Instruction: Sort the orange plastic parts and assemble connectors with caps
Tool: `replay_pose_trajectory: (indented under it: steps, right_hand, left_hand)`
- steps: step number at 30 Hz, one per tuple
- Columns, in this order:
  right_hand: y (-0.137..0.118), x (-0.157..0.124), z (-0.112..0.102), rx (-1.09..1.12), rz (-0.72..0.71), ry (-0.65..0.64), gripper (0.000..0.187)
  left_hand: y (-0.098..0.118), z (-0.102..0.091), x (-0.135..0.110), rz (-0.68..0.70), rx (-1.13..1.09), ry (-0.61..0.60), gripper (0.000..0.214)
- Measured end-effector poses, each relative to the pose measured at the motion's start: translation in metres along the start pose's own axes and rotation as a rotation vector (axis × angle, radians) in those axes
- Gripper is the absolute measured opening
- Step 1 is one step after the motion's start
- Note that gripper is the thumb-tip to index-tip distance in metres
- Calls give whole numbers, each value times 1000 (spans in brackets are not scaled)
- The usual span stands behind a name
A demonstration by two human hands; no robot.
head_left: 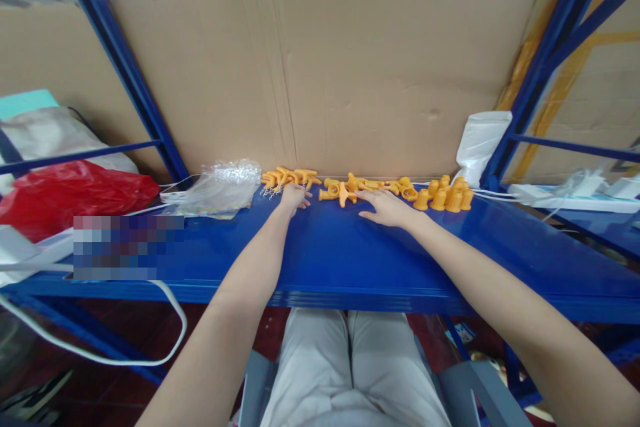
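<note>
My left hand [295,197] rests at the right end of a heap of orange-yellow branched plastic pieces with thin metal chains [286,177]. Its fingers point right and look slightly apart, with nothing visible in them. My right hand [387,207] is open, palm down, thumb apart from the fingers. Its fingertips meet a row of loose orange-yellow plastic parts [373,184], partly hiding them. Between the hands lies a star-shaped orange piece [345,194]. Right of my right hand stand several orange cup-shaped pieces [454,199], grouped together.
The blue tabletop [340,260] runs between blue metal posts, with a cardboard sheet [380,80] behind. Clear plastic bags [220,193] and a red bag [75,193] lie left. A white pouch [481,143] leans right; a white cable [183,327] loops over the front edge.
</note>
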State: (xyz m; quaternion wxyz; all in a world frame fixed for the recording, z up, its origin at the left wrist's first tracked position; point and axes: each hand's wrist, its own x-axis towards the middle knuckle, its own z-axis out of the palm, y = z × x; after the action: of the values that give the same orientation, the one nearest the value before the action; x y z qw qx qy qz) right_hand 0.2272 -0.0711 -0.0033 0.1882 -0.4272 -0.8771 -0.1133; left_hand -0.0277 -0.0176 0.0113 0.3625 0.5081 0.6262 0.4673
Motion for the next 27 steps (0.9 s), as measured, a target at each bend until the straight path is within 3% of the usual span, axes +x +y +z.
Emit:
replay_pose_trajectory:
  steps: [8,14,21,27]
  right_hand:
    - [-6,-1,-5,34,35,-31,52]
    - [-6,-2,-5,21,26,-33,53]
    - [-2,-2,-4,22,-2,-2,54]
    - [-4,-2,-6,29,25,-39,53]
  left_hand:
    - [4,5,-8,-15,-107,-79,16]
    - [12,5,-6,-64,-206,-62,24]
    - [22,10,9,-94,-108,-48,21]
    - [17,18,20,18,97,25,14]
